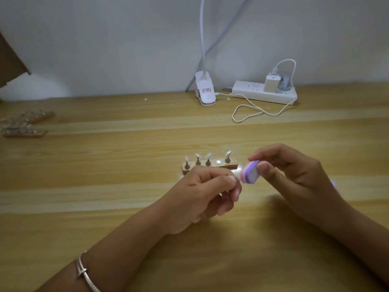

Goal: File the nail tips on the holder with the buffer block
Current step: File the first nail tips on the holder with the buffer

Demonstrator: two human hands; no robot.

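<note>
Buffer block (250, 172) pinched in curled right hand (294, 173), held against nail tip (237, 175) pinched by curled left hand (202, 192), holder (210, 166) just behind them on table (105, 186)

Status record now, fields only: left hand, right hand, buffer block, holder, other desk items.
left hand: pinches one nail tip in front of the holder
right hand: grips buffer block
buffer block: at the held nail tip, seemingly touching
holder: four nail tips standing, one magnet spot empty
other: power strip, clip lamp, two more holders far left
</note>
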